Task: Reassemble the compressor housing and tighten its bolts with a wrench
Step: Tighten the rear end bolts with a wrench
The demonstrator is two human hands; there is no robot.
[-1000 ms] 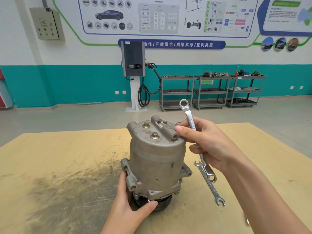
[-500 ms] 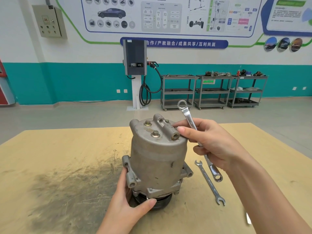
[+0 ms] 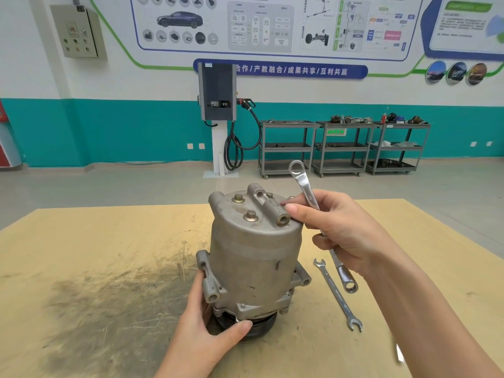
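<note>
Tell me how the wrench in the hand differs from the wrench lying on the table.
The held wrench is gripped by the right hand and stands tilted off the table; the table wrench lies flat and untouched. The held wrench shows a ring at each end; the table wrench shows open jaws at both ends. Both are silver metal.

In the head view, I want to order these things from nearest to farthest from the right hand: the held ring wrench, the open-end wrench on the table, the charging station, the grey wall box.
1. Ring wrench: gripped by the right hand.
2. Open-end wrench: flat on the table, just below the hand.
3. Charging station: at the far wall, centre.
4. Grey wall box: far wall, upper left.
</note>
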